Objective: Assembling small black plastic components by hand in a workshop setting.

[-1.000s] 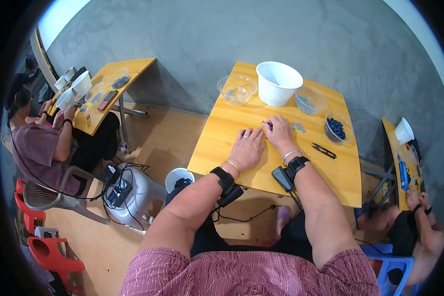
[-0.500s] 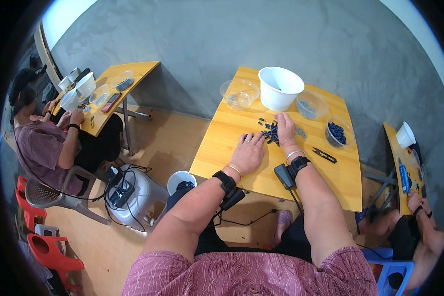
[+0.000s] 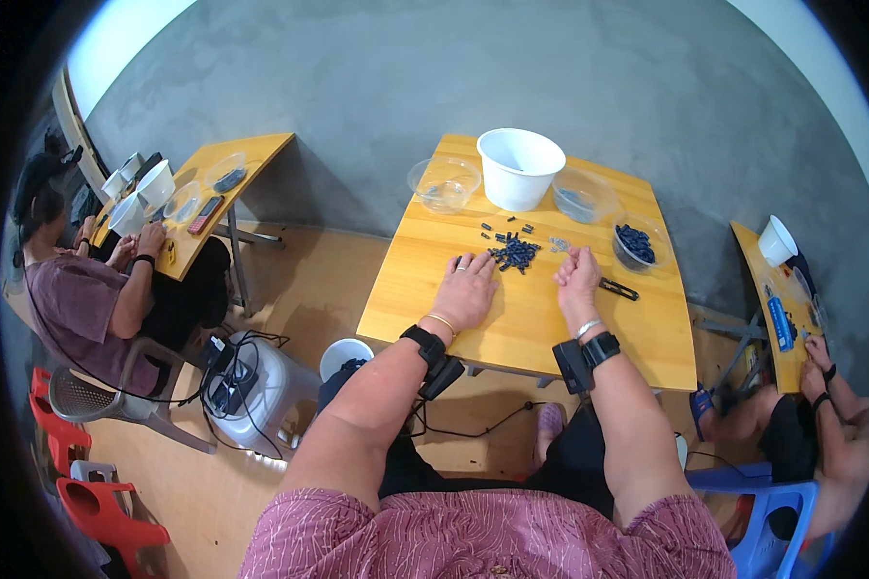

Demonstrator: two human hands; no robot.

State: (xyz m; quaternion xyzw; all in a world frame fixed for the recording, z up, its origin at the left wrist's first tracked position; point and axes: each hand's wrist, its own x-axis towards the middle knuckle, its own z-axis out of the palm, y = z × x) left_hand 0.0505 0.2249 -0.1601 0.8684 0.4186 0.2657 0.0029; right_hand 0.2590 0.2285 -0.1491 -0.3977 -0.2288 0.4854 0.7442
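Note:
A heap of small dark blue cylindrical parts (image 3: pixel 517 254) lies at the middle of my wooden table, with a few strays just behind it. My left hand (image 3: pixel 465 294) rests palm down at the heap's near left, fingers stretched out toward it. To the right of the heap, my right hand (image 3: pixel 577 280) is raised with its fingers curled together; what they may hold is too small to make out. Small clear-grey pieces (image 3: pixel 558 245) lie just beyond that hand. Black thread snips (image 3: pixel 619 289) lie beside it on the right.
Behind the heap stand a white tub (image 3: pixel 521 174), a clear bowl (image 3: pixel 444 183) on its left and another clear bowl (image 3: pixel 585 198) on its right. A bowl of dark blue parts (image 3: pixel 635 246) stands at right. Other people sit at tables on either side; a white bucket (image 3: pixel 343 355) stands at lower left.
My right hand has drawn back from the heap toward me, and its fingers have curled. My left hand has slid slightly left, off the heap's edge. The view has shifted a little.

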